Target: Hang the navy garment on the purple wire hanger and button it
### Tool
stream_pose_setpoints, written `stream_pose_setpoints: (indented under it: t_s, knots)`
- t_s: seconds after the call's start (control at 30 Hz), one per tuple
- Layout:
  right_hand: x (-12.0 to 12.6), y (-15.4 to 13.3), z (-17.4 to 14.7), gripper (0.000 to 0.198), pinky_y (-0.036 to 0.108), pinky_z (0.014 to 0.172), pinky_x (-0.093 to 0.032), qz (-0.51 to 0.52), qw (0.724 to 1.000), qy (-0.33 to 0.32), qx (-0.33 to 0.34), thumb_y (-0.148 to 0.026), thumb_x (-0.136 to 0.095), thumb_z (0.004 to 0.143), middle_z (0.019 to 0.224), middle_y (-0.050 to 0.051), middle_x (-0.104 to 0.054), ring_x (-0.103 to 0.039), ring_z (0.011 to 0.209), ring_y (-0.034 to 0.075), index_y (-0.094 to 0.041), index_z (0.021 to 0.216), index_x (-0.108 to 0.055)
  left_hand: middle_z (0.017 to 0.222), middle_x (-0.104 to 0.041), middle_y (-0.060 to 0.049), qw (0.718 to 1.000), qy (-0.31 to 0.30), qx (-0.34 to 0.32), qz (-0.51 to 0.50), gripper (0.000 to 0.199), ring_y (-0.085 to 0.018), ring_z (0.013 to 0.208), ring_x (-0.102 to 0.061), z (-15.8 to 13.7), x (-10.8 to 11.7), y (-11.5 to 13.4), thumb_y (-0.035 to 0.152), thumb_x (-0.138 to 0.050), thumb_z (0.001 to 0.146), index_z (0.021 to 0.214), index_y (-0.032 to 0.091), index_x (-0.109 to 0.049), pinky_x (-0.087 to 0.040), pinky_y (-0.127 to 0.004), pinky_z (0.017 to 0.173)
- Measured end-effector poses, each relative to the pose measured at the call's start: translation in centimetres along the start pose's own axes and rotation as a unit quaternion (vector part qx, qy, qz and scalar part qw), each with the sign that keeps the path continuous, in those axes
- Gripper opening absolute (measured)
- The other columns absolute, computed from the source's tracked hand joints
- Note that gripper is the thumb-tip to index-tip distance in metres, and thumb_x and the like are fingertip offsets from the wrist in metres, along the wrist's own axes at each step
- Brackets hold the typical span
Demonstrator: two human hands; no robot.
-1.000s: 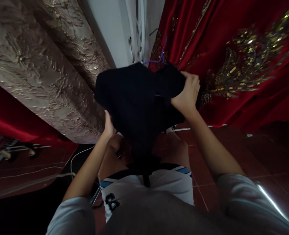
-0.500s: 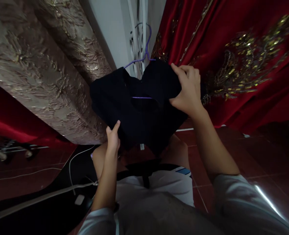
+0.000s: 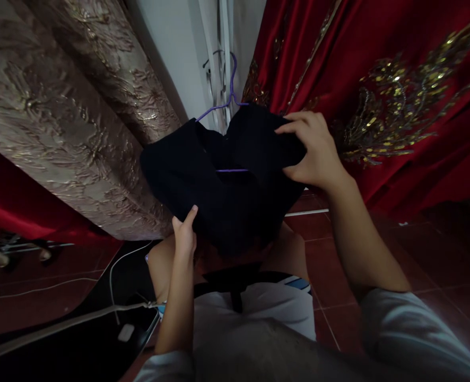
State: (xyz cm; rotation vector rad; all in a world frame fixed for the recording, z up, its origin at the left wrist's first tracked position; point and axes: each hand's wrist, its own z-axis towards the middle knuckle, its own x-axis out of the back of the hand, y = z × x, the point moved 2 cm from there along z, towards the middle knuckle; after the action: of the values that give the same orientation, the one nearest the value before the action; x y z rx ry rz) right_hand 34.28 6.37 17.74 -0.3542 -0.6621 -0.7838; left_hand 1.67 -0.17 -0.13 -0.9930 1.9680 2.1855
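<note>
A black garment [image 3: 219, 180] hangs on a purple wire hanger [image 3: 229, 95] in the middle of the view, held up in front of the person over their knees. The right hand [image 3: 312, 151] sits at the garment's 3 o'clock edge, its grip pinched on the shoulder fabric, thumb below and fingers [image 3: 294, 118] curled over the top toward 9 o'clock. The left hand [image 3: 184, 236] is at the garment's 7 o'clock, lower down, its grip closed on the hem edge with the thumb [image 3: 190, 215] pressed flat against the front of the cloth; the other fingers are hidden behind the fabric. The garment thus spans between the two grips, slanting up from the left one to the right one. The hanger's hook rises from the neckline toward 12 o'clock, and its lower bar shows as a short purple line inside the neck opening. At 9 to 11 o'clock hangs a beige embossed curtain [image 3: 60, 116]; at 1 to 3 o'clock a red cloth with gold sequin embroidery [image 3: 398, 90]. Between them stands a white wall [image 3: 171, 48]. Below are red floor tiles [image 3: 418, 249], the person's white shorts [image 3: 259, 307], and at 7 o'clock a white cable [image 3: 60, 318] on a dark mat [image 3: 99, 350].
</note>
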Motion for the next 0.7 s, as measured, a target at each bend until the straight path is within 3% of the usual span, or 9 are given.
stream_pose_setpoints:
  t_s: [0.13, 0.2, 0.27, 0.3, 0.37, 0.43, 0.53, 0.63, 0.7]
  knots:
    - [-1.2, -2.0, -1.7, 0.084, 0.06, 0.116, -0.037, 0.009, 0.999, 0.009, -0.044, -0.026, -0.076, 0.062, 0.149, 0.011, -0.05, -0.044, 0.139, 0.039, -0.024, 0.143, -0.054, 0.114, -0.075, -0.008, 0.999, 0.049, -0.007, -0.022, 0.052, -0.028, 0.116, -0.07, -1.0, 0.3, 0.6, 0.024, -0.095, 0.065, 0.112, 0.019, -0.073, -0.049, -0.044, 0.114]
    - [-2.7, -3.9, -2.9, 0.078, 0.064, 0.117, -0.033, 0.043, 0.995, 0.038, -0.078, -0.035, -0.075, 0.069, 0.153, 0.011, -0.047, -0.036, 0.146, 0.041, -0.026, 0.143, -0.052, 0.11, -0.076, -0.008, 0.997, 0.073, 0.014, -0.025, 0.051, -0.029, 0.114, -0.07, -1.7, 0.4, 0.9, 0.023, -0.094, 0.062, 0.109, 0.019, -0.074, -0.05, -0.044, 0.113]
    - [-5.3, -5.9, -4.4, 0.065, 0.061, 0.113, -0.037, 0.099, 0.981, 0.097, -0.139, -0.043, -0.071, 0.079, 0.147, 0.013, -0.049, -0.039, 0.143, 0.039, -0.026, 0.138, -0.051, 0.107, -0.077, -0.007, 0.995, 0.09, 0.031, -0.026, 0.05, -0.029, 0.113, -0.07, -2.4, 0.4, 1.1, 0.022, -0.093, 0.06, 0.106, 0.018, -0.074, -0.049, -0.045, 0.114]
    - [-7.0, -6.9, -5.3, 0.058, 0.056, 0.109, -0.042, 0.132, 0.964, 0.137, -0.185, -0.044, -0.068, 0.083, 0.14, 0.014, -0.052, -0.046, 0.137, 0.035, -0.024, 0.135, -0.051, 0.105, -0.077, -0.007, 0.994, 0.098, 0.038, -0.027, 0.049, -0.029, 0.112, -0.07, -2.8, 0.4, 1.1, 0.02, -0.092, 0.059, 0.105, 0.018, -0.074, -0.048, -0.046, 0.114]
    - [-11.0, -8.5, -7.3, 0.046, 0.045, 0.095, -0.049, 0.192, 0.904, 0.207, -0.321, -0.045, -0.067, 0.086, 0.118, 0.011, -0.058, -0.058, 0.11, 0.026, -0.021, 0.122, -0.052, 0.104, -0.077, -0.007, 0.992, 0.113, 0.053, -0.035, 0.048, -0.029, 0.111, -0.071, -3.6, 0.5, 1.0, 0.019, -0.091, 0.058, 0.103, 0.017, -0.074, -0.049, -0.046, 0.113]
    - [-15.2, -9.6, -9.1, 0.041, 0.036, 0.08, -0.049, 0.266, 0.836, 0.162, -0.452, -0.044, -0.074, 0.079, 0.096, 0.005, -0.057, -0.056, 0.085, 0.02, -0.021, 0.104, -0.052, 0.105, -0.076, -0.007, 0.99, 0.119, 0.065, -0.043, 0.046, -0.028, 0.11, -0.071, -4.3, 0.7, 0.6, 0.019, -0.089, 0.06, 0.104, 0.018, -0.073, -0.05, -0.047, 0.112]
    - [-19.2, -11.1, -11.5, 0.026, 0.032, 0.065, -0.042, 0.367, 0.76, 0.054, -0.534, -0.04, -0.068, 0.082, 0.07, 0.0, -0.049, -0.048, 0.066, 0.016, -0.022, 0.078, -0.049, 0.111, -0.075, -0.009, 0.992, 0.111, 0.052, -0.017, 0.045, -0.028, 0.111, -0.07, -4.8, 1.4, 0.0, 0.023, -0.087, 0.067, 0.108, 0.017, -0.072, -0.05, -0.047, 0.111]
    - [-19.6, -13.0, -13.8, 0.037, 0.032, 0.063, -0.043, 0.429, 0.721, 0.015, -0.544, -0.048, -0.057, 0.091, 0.063, 0.002, -0.054, -0.054, 0.062, 0.017, -0.021, 0.066, -0.053, 0.129, -0.068, -0.012, 0.989, 0.079, -0.081, 0.093, 0.053, -0.029, 0.124, -0.063, -4.8, 2.1, -0.3, 0.027, -0.085, 0.075, 0.124, 0.016, -0.067, -0.044, -0.045, 0.117]
    - [-18.5, -14.5, -14.9, 0.044, 0.032, 0.059, -0.043, 0.453, 0.701, 0.002, -0.551, -0.053, -0.058, 0.091, 0.058, 0.003, -0.055, -0.054, 0.058, 0.017, -0.021, 0.06, -0.055, 0.146, -0.056, -0.013, 0.956, 0.073, -0.207, 0.195, 0.066, -0.028, 0.138, -0.052, -5.0, 2.1, -0.5, 0.025, -0.083, 0.079, 0.14, 0.018, -0.058, -0.038, -0.043, 0.122]
